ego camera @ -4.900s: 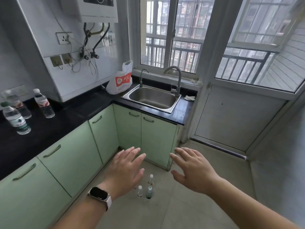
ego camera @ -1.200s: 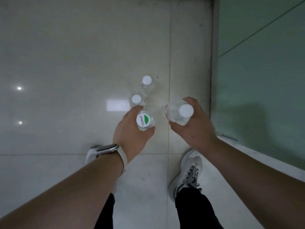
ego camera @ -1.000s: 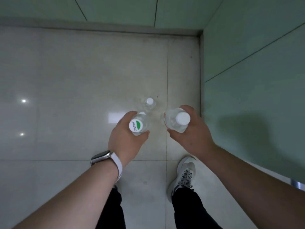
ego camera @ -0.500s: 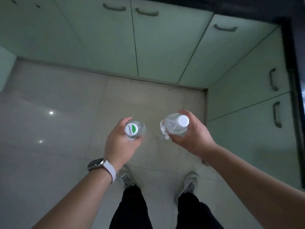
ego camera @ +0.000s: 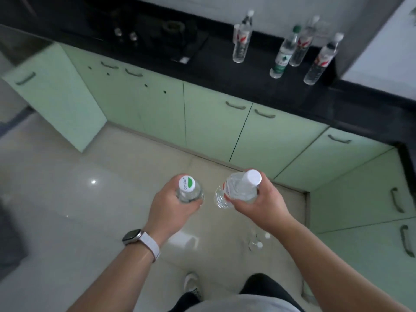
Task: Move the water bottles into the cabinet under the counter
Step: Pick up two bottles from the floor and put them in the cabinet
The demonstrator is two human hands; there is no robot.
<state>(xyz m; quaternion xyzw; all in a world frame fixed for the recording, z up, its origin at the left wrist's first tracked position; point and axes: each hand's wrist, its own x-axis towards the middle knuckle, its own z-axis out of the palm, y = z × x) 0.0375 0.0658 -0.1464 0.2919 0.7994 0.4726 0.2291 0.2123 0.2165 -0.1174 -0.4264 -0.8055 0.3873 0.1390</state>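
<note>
2 bottles held (ego camera: 189, 191) (ego camera: 240, 189); 4 on counter (ego camera: 225, 61); 2 on floor (ego camera: 67, 199).

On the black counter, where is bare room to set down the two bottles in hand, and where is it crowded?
Free: the countertop stretch between the dark stove and the lone red-label bottle, and its front edge left of there. Crowded: the right end, where three bottles stand close together. The left hand and right hand each hold a bottle.
</note>
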